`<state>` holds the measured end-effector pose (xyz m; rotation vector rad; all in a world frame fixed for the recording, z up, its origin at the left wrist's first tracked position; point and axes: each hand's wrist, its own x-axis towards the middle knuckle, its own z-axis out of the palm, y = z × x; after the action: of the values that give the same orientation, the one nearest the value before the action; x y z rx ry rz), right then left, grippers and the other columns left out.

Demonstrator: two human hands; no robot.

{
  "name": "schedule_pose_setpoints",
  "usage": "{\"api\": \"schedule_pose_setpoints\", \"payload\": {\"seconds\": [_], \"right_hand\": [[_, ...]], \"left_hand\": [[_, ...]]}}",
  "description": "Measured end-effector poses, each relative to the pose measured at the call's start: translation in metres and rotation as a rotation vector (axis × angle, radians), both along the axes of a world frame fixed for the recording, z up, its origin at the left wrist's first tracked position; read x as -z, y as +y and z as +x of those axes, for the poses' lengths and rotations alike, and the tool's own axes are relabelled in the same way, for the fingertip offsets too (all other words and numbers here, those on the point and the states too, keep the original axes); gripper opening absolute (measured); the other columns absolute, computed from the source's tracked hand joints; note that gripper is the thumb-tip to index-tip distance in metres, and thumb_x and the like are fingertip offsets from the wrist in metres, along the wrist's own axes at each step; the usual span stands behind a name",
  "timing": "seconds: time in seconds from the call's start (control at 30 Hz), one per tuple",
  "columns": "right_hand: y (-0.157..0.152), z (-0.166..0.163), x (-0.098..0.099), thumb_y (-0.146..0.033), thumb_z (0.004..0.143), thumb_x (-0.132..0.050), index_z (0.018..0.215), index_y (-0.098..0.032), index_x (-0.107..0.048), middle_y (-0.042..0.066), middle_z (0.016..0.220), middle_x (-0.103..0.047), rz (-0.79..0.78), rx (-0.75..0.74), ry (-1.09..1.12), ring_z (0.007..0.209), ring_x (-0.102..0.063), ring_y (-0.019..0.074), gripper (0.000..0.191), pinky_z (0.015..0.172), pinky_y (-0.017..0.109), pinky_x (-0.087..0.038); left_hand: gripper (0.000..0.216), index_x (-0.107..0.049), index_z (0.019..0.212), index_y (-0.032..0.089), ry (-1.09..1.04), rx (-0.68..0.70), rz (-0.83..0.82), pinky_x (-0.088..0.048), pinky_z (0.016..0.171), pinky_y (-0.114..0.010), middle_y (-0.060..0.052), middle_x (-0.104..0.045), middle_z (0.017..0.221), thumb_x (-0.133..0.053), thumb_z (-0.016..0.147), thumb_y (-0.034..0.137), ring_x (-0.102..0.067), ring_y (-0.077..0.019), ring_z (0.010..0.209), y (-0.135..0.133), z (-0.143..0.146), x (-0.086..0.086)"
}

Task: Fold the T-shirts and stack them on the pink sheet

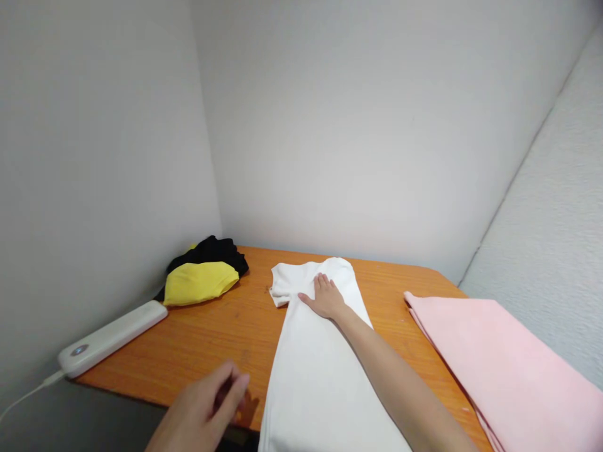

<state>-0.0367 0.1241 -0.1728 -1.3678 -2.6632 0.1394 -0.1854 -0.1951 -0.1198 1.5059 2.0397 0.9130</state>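
A white garment (pixel 315 364) lies folded lengthwise down the middle of the orange wooden table (pixel 226 333), its sleeve end at the far side. My right hand (pixel 325 296) rests flat on the garment near the folded sleeve, fingers stretched out. My left hand (pixel 210 402) hovers at the table's near edge, left of the garment, fingers loosely curled and slightly blurred, holding nothing that I can make out.
A yellow and black bundle of clothes (pixel 205 273) sits at the far left corner. A white oblong device (pixel 110 339) with a cable lies along the left edge. A folded pink cloth (pixel 499 358) covers the right side. Walls close in behind and left.
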Motion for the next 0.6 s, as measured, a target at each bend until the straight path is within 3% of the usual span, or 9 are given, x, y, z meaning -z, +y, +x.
{"api": "schedule_pose_setpoints", "payload": {"seconds": [0.13, 0.23, 0.33, 0.47, 0.6], "right_hand": [[0.003, 0.001, 0.004, -0.079, 0.087, -0.02, 0.15, 0.005, -0.019, 0.022, 0.157, -0.011, 0.012, -0.003, 0.022, 0.146, -0.006, 0.0309, 0.104, 0.117, 0.042, -0.003], [0.002, 0.0, 0.004, -0.077, 0.088, -0.023, 0.149, 0.005, -0.024, 0.023, 0.156, -0.014, 0.038, -0.009, 0.056, 0.146, -0.007, 0.0326, 0.102, 0.117, 0.043, -0.004], [-0.001, -0.001, 0.002, -0.069, 0.092, -0.032, 0.149, 0.001, -0.028, 0.021, 0.157, -0.017, 0.14, -0.049, 0.108, 0.146, -0.01, 0.0333, 0.09, 0.117, 0.044, -0.007], [-0.01, -0.001, -0.009, -0.052, 0.095, -0.044, 0.142, -0.007, -0.042, 0.019, 0.152, -0.033, 0.307, -0.153, 0.173, 0.14, -0.025, 0.0317, 0.066, 0.115, 0.043, -0.015], [-0.023, -0.009, -0.024, -0.043, 0.097, -0.047, 0.121, -0.013, -0.059, 0.015, 0.125, -0.058, 0.366, -0.185, 0.305, 0.119, -0.047, 0.028, 0.04, 0.103, 0.04, -0.033]], "left_hand": [[0.029, -0.058, 0.089, 0.022, 0.262, -0.012, 0.08, -0.044, 0.073, -0.027, -0.004, -0.071, 0.089, -0.039, 0.093, 0.044, -0.065, -0.0202, 0.083, 0.091, -0.032, -0.02], [0.022, -0.061, 0.099, 0.018, 0.36, -0.082, -0.017, -0.044, 0.083, -0.029, -0.009, -0.07, 0.104, -0.044, 0.093, 0.031, -0.064, -0.0217, 0.098, 0.17, -0.057, -0.013], [0.022, -0.064, 0.097, 0.013, 0.354, -0.171, -0.112, -0.045, 0.086, -0.033, -0.014, -0.069, 0.103, -0.048, 0.094, 0.028, -0.064, -0.0226, 0.098, 0.234, -0.076, -0.001], [0.032, -0.063, 0.105, 0.014, 0.307, -0.251, -0.187, -0.052, 0.084, -0.04, -0.007, -0.066, 0.105, -0.054, 0.093, 0.043, -0.064, -0.019, 0.093, 0.284, -0.085, 0.012], [0.035, -0.061, 0.111, 0.015, 0.276, -0.276, -0.195, -0.053, 0.085, -0.041, -0.008, -0.065, 0.11, -0.059, 0.091, 0.043, -0.063, -0.0201, 0.097, 0.305, -0.082, 0.019]]}}
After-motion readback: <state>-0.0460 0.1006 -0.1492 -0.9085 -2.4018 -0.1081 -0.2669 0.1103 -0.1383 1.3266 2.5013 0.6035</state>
